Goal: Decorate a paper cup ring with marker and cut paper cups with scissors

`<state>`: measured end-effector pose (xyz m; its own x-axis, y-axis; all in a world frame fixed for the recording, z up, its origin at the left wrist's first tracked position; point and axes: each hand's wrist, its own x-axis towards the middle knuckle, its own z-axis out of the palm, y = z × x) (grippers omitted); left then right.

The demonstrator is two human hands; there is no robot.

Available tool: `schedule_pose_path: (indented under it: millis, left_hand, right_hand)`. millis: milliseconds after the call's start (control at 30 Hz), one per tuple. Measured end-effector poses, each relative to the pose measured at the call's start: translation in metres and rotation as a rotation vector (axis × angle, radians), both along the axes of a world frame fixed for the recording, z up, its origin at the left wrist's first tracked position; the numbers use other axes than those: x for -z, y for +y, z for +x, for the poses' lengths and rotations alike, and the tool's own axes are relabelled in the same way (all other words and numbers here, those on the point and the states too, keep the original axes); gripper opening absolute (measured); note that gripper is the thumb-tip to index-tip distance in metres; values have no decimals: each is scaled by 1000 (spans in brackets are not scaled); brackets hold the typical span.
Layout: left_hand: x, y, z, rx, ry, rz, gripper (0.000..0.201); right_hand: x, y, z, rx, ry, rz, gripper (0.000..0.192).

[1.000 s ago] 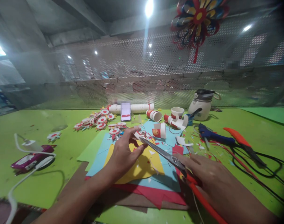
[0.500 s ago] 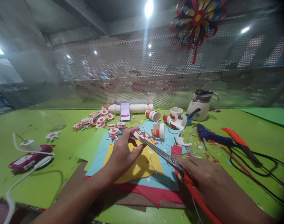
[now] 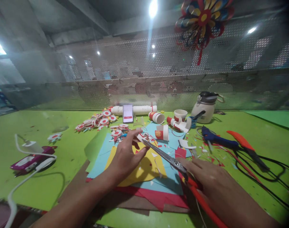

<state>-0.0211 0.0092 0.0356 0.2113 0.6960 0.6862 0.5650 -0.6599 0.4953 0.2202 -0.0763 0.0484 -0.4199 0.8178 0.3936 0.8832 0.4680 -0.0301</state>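
White paper piece (image 3: 139, 136): small, with a little red, held up over the coloured sheets at the fingers of the left hand, scissor tips at its near edge
Left hand (image 3: 128, 153): grasping the paper piece, index finger bent over behind it, thumb stretched toward the blades
Right hand (image 3: 212, 177): closed round the handles of the scissors
Scissors (image 3: 177, 164): metal blades, orange-red handles, pointing forward and left; whether the blades are parted cannot be told
Sheets beneath: yellow sheet (image 3: 144, 174) on a light blue sheet (image 3: 100, 163), red paper (image 3: 169, 202) below, white and red scraps scattered on top
Paper cups: one cut cup (image 3: 162, 133) on its side beyond the blades; nested cups (image 3: 156, 117) lying behind it; white cup (image 3: 181, 113) upright to their right
Wheel-shaped pieces (image 3: 104, 122): red and white, heaped left of the phone (image 3: 128, 117), which leans on a white tube (image 3: 144, 110)
Right side: blue glue gun (image 3: 220, 141), orange-handled tool (image 3: 244, 144), black-lidded jug (image 3: 204, 109)
Left side: purple device (image 3: 32, 161) with a white cable (image 3: 12, 198)
Table (image 3: 70, 148): green, backed by perforated mesh (image 3: 135, 68)
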Motion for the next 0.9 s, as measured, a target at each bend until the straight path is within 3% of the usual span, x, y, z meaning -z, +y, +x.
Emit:
schedule_pose_path:
  millis: [433, 533, 700, 800, 900]
  left_hand:
    - [0, 0, 3, 48, -51, -103, 45]
    - [-1, 2, 2, 73, -48, -104, 43]
    - [-1, 6, -2, 62, -76, -148, 41]
    - [0, 7, -3, 66, -72, -139, 42]
    - [-1, 6, -2, 105, -55, -123, 47]
  right_hand:
    - [0, 2, 6, 44, -11, -64, 29]
    - [-1, 5, 11, 63, 26, -145, 31]
    - [-12, 9, 15, 71, 225, -405, 26]
    - [-16, 13, 19, 151, 333, -403, 26]
    - [-19, 13, 18, 110, 373, -440, 27]
